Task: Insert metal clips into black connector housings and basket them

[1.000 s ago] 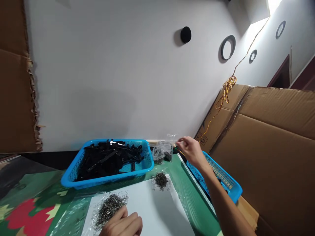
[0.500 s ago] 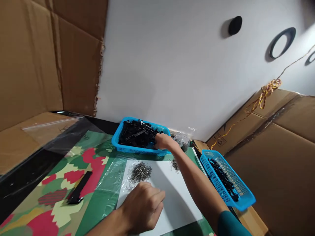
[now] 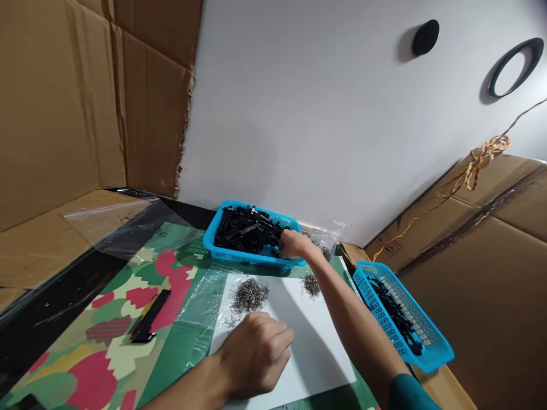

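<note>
We're seeing the right hand (image 3: 294, 245) sitting at the blue basket's (image 3: 239, 257) near right corner, beside black plastic pieces (image 3: 243, 229); fingertips hidden, can't tell grip. Left hand (image 3: 258, 356): we're holding it clenched over the white sheet (image 3: 311, 361), contents unclear.

Right hand (image 3: 292, 244) inside a blue basket (image 3: 252, 258); left hand (image 3: 258, 353), curled, over paper (image 3: 314, 364) bearing 2 piles (image 3: 250, 295).
</note>
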`<state>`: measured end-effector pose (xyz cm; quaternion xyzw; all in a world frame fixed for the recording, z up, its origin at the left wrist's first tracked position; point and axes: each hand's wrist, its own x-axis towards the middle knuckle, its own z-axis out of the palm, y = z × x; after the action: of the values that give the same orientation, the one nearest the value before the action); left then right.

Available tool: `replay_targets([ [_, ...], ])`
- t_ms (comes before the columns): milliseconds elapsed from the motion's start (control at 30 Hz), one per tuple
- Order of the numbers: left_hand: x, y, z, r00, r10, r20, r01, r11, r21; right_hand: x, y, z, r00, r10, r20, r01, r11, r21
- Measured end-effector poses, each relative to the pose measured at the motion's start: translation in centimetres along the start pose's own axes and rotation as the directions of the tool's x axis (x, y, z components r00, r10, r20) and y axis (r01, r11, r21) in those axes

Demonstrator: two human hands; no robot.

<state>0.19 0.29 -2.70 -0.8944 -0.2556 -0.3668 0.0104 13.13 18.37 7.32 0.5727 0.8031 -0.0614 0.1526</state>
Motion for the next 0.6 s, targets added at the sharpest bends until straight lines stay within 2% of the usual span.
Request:
replay_targets([
  [133, 0.1, 0.0, -0.2, 1.0, -0.003, -0.005, 0.003, 1.0, 0.009, -0.2, 0.2, -0.2, 0.996, -0.006, -0.086, 0.011, 0.999, 0.051],
  [233, 0.2, 0.0, -0.4, 1.0, -0.008, -0.008, 0.008, 1.0, 0.011, -1.4, 0.5, -0.9, 0.972, 0.009, -0.235, 0.019, 0.993, 0.116],
  [367, 0.6, 0.2, -0.8, 1.0, -0.009, -0.001, 0.009, 1.0, -0.005, -5.5, 0.6, -1.4, 0.866, 0.086, -0.492, 0.035, 0.972, 0.232],
  [433, 0.9, 0.3, -1.1, 0.999, -0.029, -0.016, 0.029, 0.999, -0.021, -8.1, 0.8, -1.0, 0.826, 0.103, -0.554, 0.083, 0.95, 0.301],
  [467, 1.0, 0.4, -1.2, 0.998, -0.056, -0.037, 0.055, 0.998, -0.026, -9.3, 0.8, -0.6, 0.814, 0.104, -0.572, 0.145, 0.917, 0.373],
  [500, 1.2, 0.3, -1.2, 0.993, -0.094, -0.074, 0.092, 0.995, -0.034, -10.4, 0.9, 0.0, 0.803, 0.123, -0.584, 0.273, 0.794, 0.543],
  [533, 1.2, 0.2, -1.2, 0.982, -0.147, -0.123, 0.141, 0.989, -0.049, -11.2, 1.0, 0.7, 0.812, 0.145, -0.566, 0.363, 0.634, 0.683],
  [600, 1.2, -0.2, -1.1, 0.936, -0.286, -0.203, 0.267, 0.956, -0.119, -12.3, 1.0, 2.4, 0.856, 0.163, -0.49, 0.432, 0.296, 0.852],
])
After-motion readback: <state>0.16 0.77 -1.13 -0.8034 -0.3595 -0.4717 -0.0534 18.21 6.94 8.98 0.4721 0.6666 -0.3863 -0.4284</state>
